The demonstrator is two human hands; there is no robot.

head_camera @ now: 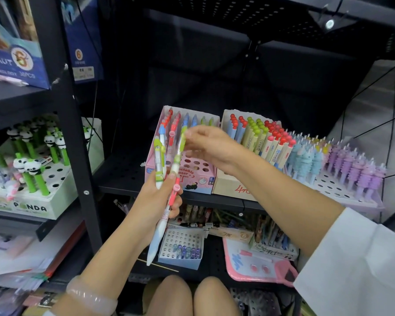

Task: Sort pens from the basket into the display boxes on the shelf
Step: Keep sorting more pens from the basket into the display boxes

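Okay, your left hand [163, 197] is wrapped around a small bunch of pens [167, 176], fanned upward, in front of the pink display box [202, 179] on the shelf [123, 176]. Your right hand [211, 147] reaches across and pinches the top end of the green pen [179, 148] in that bunch, fingertips closed on its cap end. The basket isn't visible from the head camera, so I can't say where it is.

The step looks like pulling one pen out of the bunch to slot it into the box. Keep the left grip firm on the others, especially the pink pen [174, 190] and the green-and-white one [159, 166], so they don't slide out with it. Draw the green pen straight up along its own axis, not sideways, or it will rake its neighbours.

The pink box already has red, blue and green pens standing at its back rows, with open holes toward the front. Green ones sit at the right of the back row, so probably aim for a free hole near them. Lower it tip first and upright, and let go only once it seats. Avoid brushing the beige box [233, 183] just beside it, packed tight with pens.
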